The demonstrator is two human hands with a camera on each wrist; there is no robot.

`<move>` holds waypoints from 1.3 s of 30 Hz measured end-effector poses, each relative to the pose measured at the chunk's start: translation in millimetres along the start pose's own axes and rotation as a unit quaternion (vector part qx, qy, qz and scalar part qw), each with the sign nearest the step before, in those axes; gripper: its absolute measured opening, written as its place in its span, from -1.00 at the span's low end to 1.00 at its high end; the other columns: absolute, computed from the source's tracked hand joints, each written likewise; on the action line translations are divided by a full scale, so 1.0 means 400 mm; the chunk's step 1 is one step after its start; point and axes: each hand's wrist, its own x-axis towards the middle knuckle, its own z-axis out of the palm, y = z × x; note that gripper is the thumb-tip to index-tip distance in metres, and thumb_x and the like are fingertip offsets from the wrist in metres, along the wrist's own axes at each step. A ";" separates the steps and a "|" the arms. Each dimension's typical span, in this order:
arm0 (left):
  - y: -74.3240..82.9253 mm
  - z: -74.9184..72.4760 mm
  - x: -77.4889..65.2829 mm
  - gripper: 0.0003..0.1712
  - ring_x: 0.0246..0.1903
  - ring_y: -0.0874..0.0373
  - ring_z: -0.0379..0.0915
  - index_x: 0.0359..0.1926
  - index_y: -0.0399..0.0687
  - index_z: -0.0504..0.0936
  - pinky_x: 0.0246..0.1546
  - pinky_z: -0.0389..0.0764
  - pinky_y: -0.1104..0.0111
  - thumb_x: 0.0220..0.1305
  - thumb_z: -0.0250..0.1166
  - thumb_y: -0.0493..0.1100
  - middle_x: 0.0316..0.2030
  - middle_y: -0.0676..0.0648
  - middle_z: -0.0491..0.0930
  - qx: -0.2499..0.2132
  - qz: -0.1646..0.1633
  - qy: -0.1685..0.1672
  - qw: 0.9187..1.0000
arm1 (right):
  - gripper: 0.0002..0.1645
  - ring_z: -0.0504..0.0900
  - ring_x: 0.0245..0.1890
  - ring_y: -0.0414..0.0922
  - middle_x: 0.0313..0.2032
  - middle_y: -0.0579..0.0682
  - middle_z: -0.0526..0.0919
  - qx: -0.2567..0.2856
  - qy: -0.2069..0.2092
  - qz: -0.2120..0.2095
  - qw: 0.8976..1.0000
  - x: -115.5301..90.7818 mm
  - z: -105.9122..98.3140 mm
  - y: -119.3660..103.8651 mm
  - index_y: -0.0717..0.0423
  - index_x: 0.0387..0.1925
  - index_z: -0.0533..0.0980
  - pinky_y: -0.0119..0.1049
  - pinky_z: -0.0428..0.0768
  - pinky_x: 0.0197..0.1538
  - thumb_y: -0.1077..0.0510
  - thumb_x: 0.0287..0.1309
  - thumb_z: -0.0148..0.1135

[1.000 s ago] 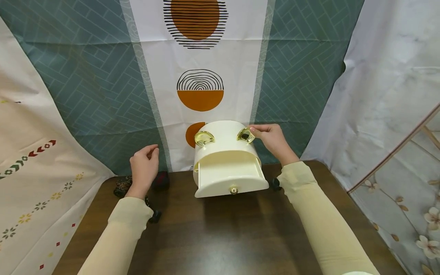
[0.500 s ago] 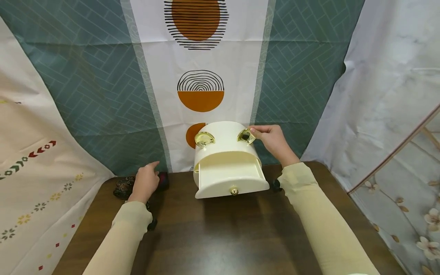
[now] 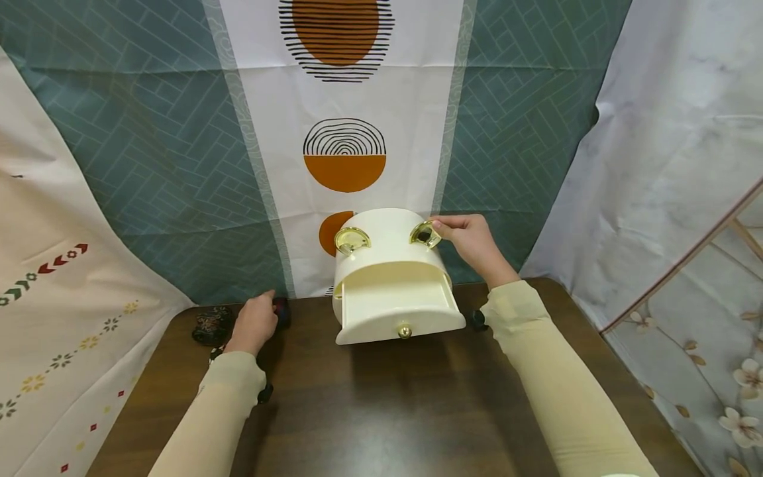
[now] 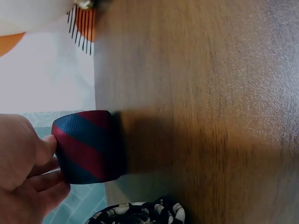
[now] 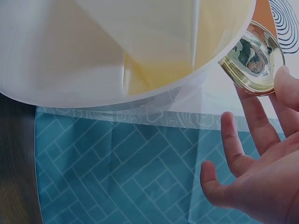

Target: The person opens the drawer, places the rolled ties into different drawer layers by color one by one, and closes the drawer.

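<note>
A cream rounded box stands at the table's back with its drawer pulled out; a round gold knob sits on the drawer front. Two shiny gold cup-shaped pieces stick up from the box's top. With thumb and fingertips, my right hand pinches the rim of the right gold piece; its other fingers spread loosely below. At the left, a roll of navy and dark red striped cloth, like a rolled necktie, stands on the table. My left hand reaches over it, thumb right at its edge.
Beside my left hand lies a dark patterned cloth bundle. The wooden table extends toward me. A printed curtain hangs close behind the box, with light curtains at both sides.
My left hand has come down from above the table to the striped roll, its fingers uncurling. The right hand keeps its pinch on the gold piece; box and drawer stay put.
</note>
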 end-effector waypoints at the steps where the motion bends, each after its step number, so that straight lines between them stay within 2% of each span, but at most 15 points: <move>1: 0.000 0.000 -0.001 -0.43 0.08 -0.34 0.38 0.33 -0.27 0.23 -0.04 0.47 -0.13 0.30 0.05 -0.31 0.16 -0.41 0.39 0.002 0.000 -0.002 1.000 | -0.58 0.46 0.19 -0.09 0.03 -0.02 0.64 0.001 0.001 0.000 1.000 0.000 0.000 0.000 -0.06 -0.01 0.61 -0.05 0.38 0.26 -0.13 0.13 0.24; 6: 0.005 -0.004 -0.002 -0.46 0.06 -0.34 0.40 0.29 -0.28 0.29 -0.08 0.49 -0.10 0.29 0.08 -0.29 0.16 -0.42 0.39 0.009 0.003 -0.006 1.000 | -0.58 0.47 0.19 -0.09 0.02 -0.03 0.64 0.002 0.003 0.004 1.000 0.001 -0.002 0.000 -0.06 -0.02 0.61 -0.05 0.39 0.25 -0.13 0.13 0.24; 12: 0.011 -0.016 0.000 -0.39 0.17 -0.46 0.16 0.32 -0.31 0.24 0.08 0.35 -0.19 0.32 0.12 -0.15 0.23 -0.43 0.30 0.009 -0.014 -0.037 0.999 | -0.58 0.46 0.19 -0.10 0.03 -0.04 0.64 -0.002 -0.001 0.008 1.000 0.002 -0.002 -0.003 -0.08 -0.02 0.61 -0.06 0.39 0.26 -0.14 0.13 0.24; 16: 0.009 -0.017 -0.002 -0.32 0.15 -0.51 0.07 0.30 -0.35 0.24 0.10 0.27 -0.24 0.30 0.17 -0.04 0.23 -0.43 0.30 0.013 -0.022 -0.063 0.998 | -0.58 0.45 0.21 -0.08 0.04 -0.03 0.63 0.001 -0.006 0.006 1.000 0.002 -0.001 -0.007 -0.06 -0.01 0.61 -0.04 0.37 0.26 -0.13 0.13 0.24; 19: 0.010 -0.017 -0.005 -0.31 0.08 -0.47 0.16 0.24 -0.36 0.32 0.00 0.35 -0.21 0.25 0.22 0.02 0.18 -0.43 0.36 0.029 -0.023 -0.074 0.997 | -0.58 0.46 0.20 -0.08 0.05 -0.04 0.62 0.001 -0.007 0.005 1.000 0.002 0.000 -0.008 -0.06 -0.01 0.61 -0.05 0.38 0.26 -0.13 0.14 0.24; 22: 0.018 -0.020 -0.009 -0.40 -0.07 -0.37 0.27 0.07 -0.35 0.47 -0.19 0.43 -0.10 0.20 0.28 0.04 0.02 -0.41 0.46 0.042 -0.022 -0.078 0.996 | -0.58 0.46 0.20 -0.09 0.04 -0.05 0.63 -0.001 -0.006 0.006 1.000 0.002 -0.001 -0.006 -0.07 -0.01 0.61 -0.06 0.38 0.26 -0.13 0.14 0.24; 25: 0.030 -0.021 -0.013 -0.50 -0.21 -0.24 0.32 -0.13 -0.33 0.55 -0.36 0.41 0.04 0.13 0.34 0.04 -0.17 -0.35 0.51 0.045 -0.025 -0.073 0.996 | -0.59 0.46 0.20 -0.09 0.04 -0.05 0.63 -0.001 -0.005 0.005 1.000 0.002 -0.002 -0.004 -0.07 -0.01 0.61 -0.05 0.38 0.26 -0.12 0.14 0.24; 33: 0.048 -0.020 -0.023 -0.33 -0.31 -0.11 0.44 -0.03 -0.42 0.46 -0.34 0.51 0.11 -0.01 0.45 -0.01 -0.18 -0.35 0.50 0.001 -0.032 -0.059 0.998 | -0.58 0.46 0.20 -0.09 0.04 -0.05 0.63 0.001 -0.008 0.006 1.000 0.005 -0.003 0.000 -0.07 -0.01 0.61 -0.06 0.37 0.26 -0.13 0.13 0.24; 39: 0.057 -0.022 -0.028 -0.28 -0.29 -0.13 0.47 -0.05 -0.34 0.42 -0.32 0.54 0.08 -0.12 0.52 0.02 -0.17 -0.32 0.50 -0.014 -0.042 -0.060 0.997 | -0.58 0.45 0.20 -0.09 0.04 -0.04 0.63 0.000 -0.007 0.008 1.000 0.006 -0.005 0.000 -0.06 -0.02 0.61 -0.05 0.36 0.27 -0.13 0.14 0.24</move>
